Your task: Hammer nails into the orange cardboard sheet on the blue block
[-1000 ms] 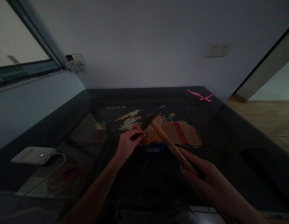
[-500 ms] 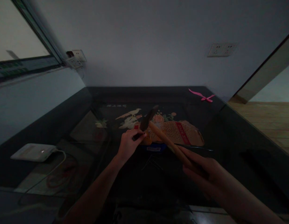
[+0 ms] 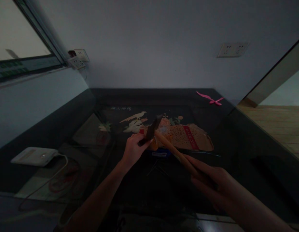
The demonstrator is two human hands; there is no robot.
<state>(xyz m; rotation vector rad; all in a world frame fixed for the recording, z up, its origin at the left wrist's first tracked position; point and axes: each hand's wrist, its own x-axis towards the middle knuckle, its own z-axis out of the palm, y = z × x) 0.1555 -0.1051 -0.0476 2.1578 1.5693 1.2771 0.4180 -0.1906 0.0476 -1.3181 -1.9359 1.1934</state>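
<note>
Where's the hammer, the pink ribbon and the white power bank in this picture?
Hammer (image 3: pixel 172 149): head view, on its wooden handle.
Pink ribbon (image 3: pixel 212 101): head view, near its knot.
White power bank (image 3: pixel 33 156): head view, on its top.

Both bare forearms are reaching forward and angling inward, the left hand (image 3: pixel 136 149) pinching with its fingertips, the right hand (image 3: pixel 209 178) curling closed.

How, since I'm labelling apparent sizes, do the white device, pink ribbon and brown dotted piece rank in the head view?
1. Brown dotted piece, even partly covered
2. White device
3. Pink ribbon
</note>
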